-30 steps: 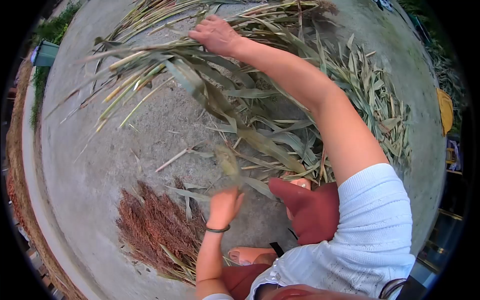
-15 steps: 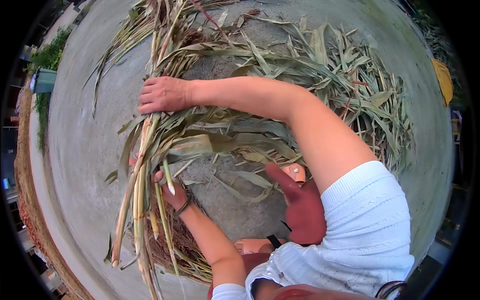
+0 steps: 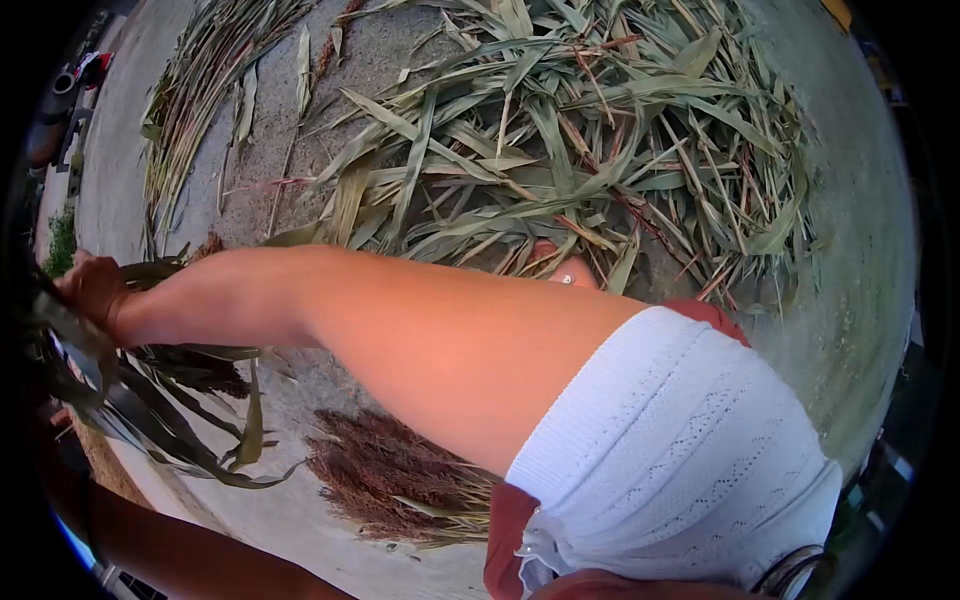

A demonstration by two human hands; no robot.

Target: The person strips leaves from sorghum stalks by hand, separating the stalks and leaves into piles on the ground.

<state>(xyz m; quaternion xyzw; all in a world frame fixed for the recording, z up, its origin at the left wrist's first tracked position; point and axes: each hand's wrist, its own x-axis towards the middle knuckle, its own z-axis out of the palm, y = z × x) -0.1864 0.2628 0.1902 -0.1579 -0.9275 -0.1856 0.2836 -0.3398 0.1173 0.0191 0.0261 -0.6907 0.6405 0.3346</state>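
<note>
My right hand (image 3: 97, 295) is at the far left edge of the view, fingers closed around a bunch of leafy sorghum stalks (image 3: 75, 335). Long green leaves (image 3: 165, 425) hang from the bunch below the hand, and a dark seed head (image 3: 200, 370) shows under my forearm. My left forearm (image 3: 190, 550) reaches in from the bottom toward the same bunch. Its hand is lost in the dark rim and behind leaves, so its fingers cannot be made out. Beneath my right arm, a bundle of reddish-brown sorghum heads (image 3: 385, 475) lies on the concrete.
A wide heap of stripped leaves (image 3: 600, 150) covers the ground ahead and to the right. More stalks (image 3: 205, 100) lie in a row at the upper left. Part of a sandal (image 3: 572, 272) shows at the heap's near edge. Concrete ground (image 3: 860, 300) surrounds everything.
Both hands have swung far to the left, carrying the stalk bunch from the middle-left to the view's edge. The camera view has shifted, showing more of the leaf heap and the seed heads.
</note>
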